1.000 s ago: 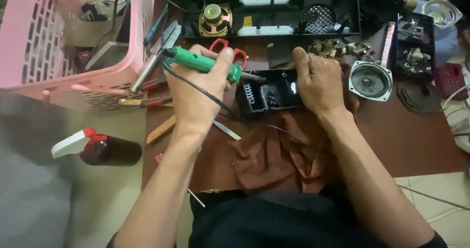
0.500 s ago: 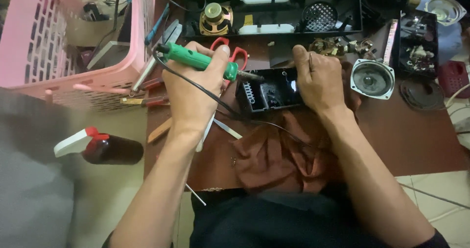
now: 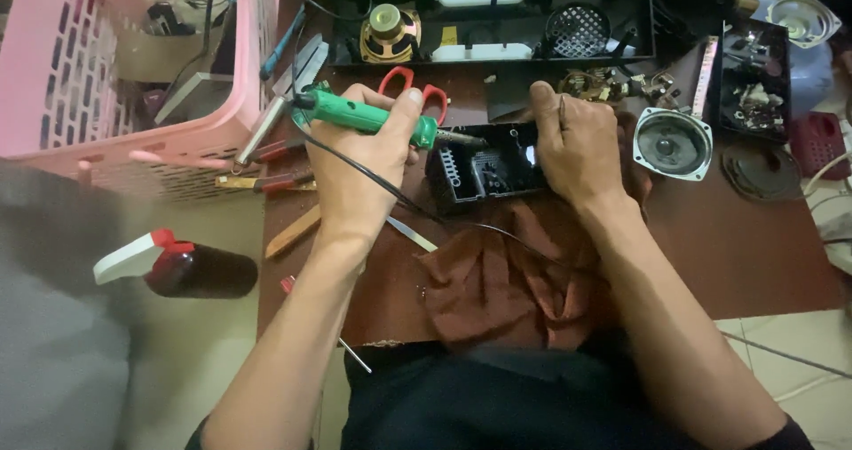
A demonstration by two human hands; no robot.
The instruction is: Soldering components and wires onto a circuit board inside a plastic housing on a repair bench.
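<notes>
Counter: brown top, crowded. Pink basket hangs off its left edge, long black speaker housing runs along the back, brown cloth bunched at the near edge, against your lap.

On the cloth's far edge sits the work: small black casing, open side up, between your two hands. Round loose speaker just right of it, parts tray beyond that. Dark spray bottle lies on the floor, well left.

Your right hand is clamped down over the casing's right end, fingers curled over the far rim. Good, keep that pressure so the casing doesn't skate on the cloth.

Your left hand is closed around the green soldering iron, thumb on top, tip end pointing right to the casing's left wall. Can't see the tip itself or the joint from here.

Notes for doing this well, my read only:
- Iron's black cord loops under your wrist and across the cloth. Flick it clear so it doesn't tug the tip.
- Rest your left wrist on the counter for a steady tip.
- Keep right fingertips back from the hot end.
- Red-handled scissors sit right behind the iron; mind them on pullback.
</notes>
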